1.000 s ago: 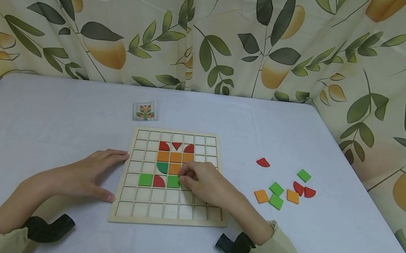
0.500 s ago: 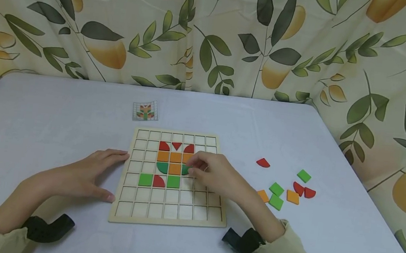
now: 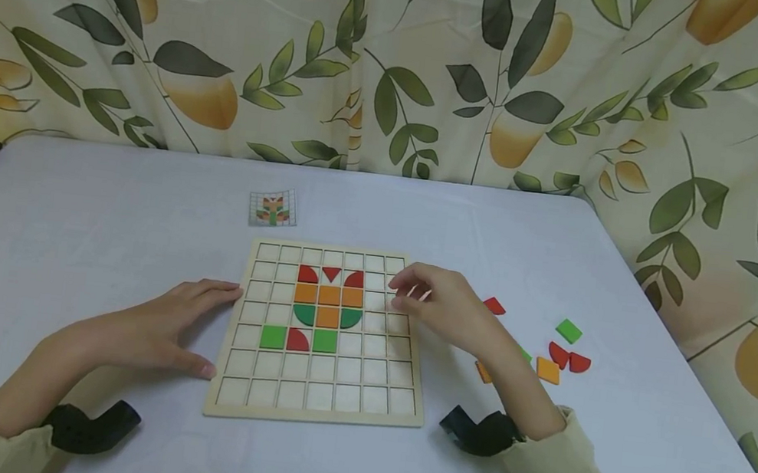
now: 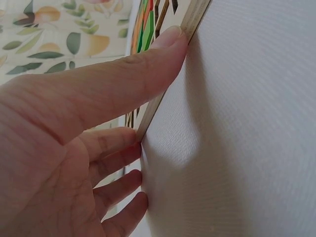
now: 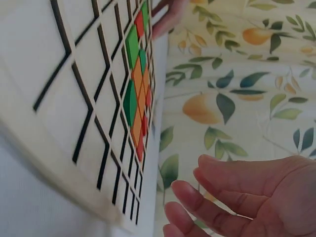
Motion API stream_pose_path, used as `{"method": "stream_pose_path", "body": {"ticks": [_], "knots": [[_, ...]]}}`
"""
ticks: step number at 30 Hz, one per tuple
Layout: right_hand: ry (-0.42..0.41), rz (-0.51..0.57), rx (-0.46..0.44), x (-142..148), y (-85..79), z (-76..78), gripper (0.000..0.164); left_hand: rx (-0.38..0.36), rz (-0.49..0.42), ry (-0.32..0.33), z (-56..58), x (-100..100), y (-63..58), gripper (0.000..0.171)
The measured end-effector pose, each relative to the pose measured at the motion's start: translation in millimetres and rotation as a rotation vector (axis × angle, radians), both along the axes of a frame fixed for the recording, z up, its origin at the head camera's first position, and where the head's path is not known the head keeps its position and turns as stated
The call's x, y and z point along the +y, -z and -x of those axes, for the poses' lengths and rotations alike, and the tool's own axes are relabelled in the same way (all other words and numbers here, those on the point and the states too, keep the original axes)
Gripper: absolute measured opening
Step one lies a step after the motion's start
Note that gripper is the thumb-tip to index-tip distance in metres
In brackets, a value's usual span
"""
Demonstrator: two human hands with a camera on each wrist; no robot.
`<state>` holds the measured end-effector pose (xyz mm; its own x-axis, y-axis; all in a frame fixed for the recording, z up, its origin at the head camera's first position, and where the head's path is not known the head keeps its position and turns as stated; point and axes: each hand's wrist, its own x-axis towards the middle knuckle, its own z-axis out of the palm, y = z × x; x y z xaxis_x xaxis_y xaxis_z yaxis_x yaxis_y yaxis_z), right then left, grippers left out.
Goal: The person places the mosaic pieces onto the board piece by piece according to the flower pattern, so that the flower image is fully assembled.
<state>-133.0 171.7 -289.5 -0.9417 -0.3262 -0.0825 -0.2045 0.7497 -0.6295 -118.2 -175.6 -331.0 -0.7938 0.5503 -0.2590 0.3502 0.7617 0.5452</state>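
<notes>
A wooden grid board lies on the table with coloured tiles in its cells. Red tiles form the upper row, above several orange squares. Dark green quarter-circles flank the lowest orange square, the right one fully in sight. Below sit a green square, a red quarter-circle and another green square. My left hand rests at the board's left edge, thumb and fingertips touching its side. Over the right edge hovers my right hand, fingers loosely bent, nothing between them in the right wrist view.
Loose tiles lie right of the board, among them a green square, an orange square and red pieces; my right forearm partly covers some. Behind the board lies a small pattern card. A leaf-print curtain hangs behind the table.
My right hand has let go of the right dark green quarter-circle, now uncovered in its cell, and moved right and away toward the board's right edge. The left hand has stayed put.
</notes>
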Motion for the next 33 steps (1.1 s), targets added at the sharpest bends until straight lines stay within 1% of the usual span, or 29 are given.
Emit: {"method": "stream_pose_path", "body": {"ticks": [3,8,13,16,24,28,33], "knots": [[0.03,-0.009,-0.012,9.5,-1.9,4.4,0.021,-0.003,0.003,-0.006,-0.2,0.2,0.1,0.103],[0.085,-0.029,-0.03,25.7,-5.4,11.6,0.023,0.009,-0.002,0.006,-0.1,-0.3,0.4,0.102],[0.117,-0.071,-0.049,44.5,-7.7,16.5,0.024,0.012,-0.002,0.009,0.1,-0.6,0.9,0.102],[0.136,-0.085,-0.081,55.9,-8.7,19.3,0.024,0.015,-0.001,0.013,0.1,-0.8,0.7,0.102],[0.161,-0.146,-0.167,80.9,-3.3,27.2,0.026,0.009,0.0,0.01,-0.7,-1.0,-0.4,0.101],[0.155,-0.168,-0.22,91.2,0.1,30.3,0.027,0.009,0.004,0.009,-0.8,-1.2,0.1,0.101],[0.142,-0.174,-0.247,99.8,6.3,32.6,0.027,0.005,0.006,0.006,-0.8,-1.6,-0.2,0.102]]}}
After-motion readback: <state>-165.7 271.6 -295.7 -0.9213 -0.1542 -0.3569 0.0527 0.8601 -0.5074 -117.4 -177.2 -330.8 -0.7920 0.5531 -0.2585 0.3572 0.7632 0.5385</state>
